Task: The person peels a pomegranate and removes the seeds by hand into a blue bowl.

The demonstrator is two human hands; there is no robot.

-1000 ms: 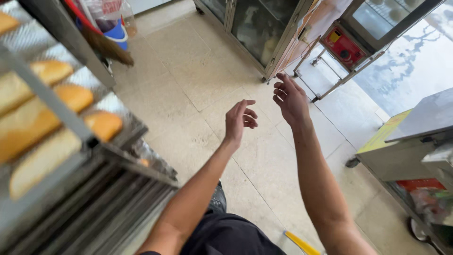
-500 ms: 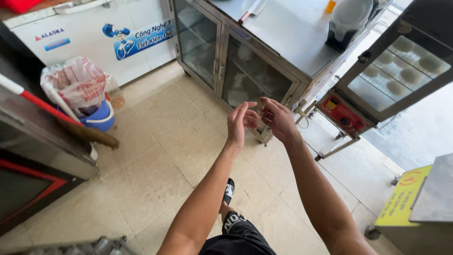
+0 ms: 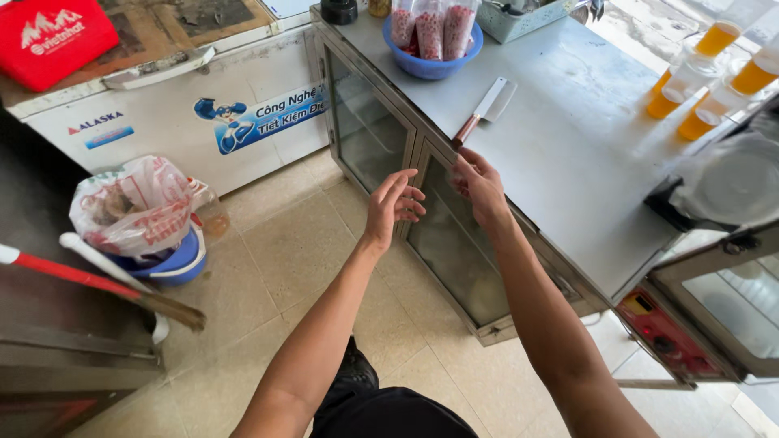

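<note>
While the view tilts down over a tiled floor, far left we have a red-and-white broom handle slanting across a dark unit, and beside it a blue bucket stuffed with a plastic bag. Moving across, the left hand is raised in mid-air, fingers loosely spread, holding nothing, right in front of the glass-door cabinet. Just beside it, the right hand is open too, fingers relaxed, at the steel counter's edge. Nearest thing: a cleaver lying flat on the counter, handle toward the right hand, not touched. Further right, cups of orange drink.
</note>
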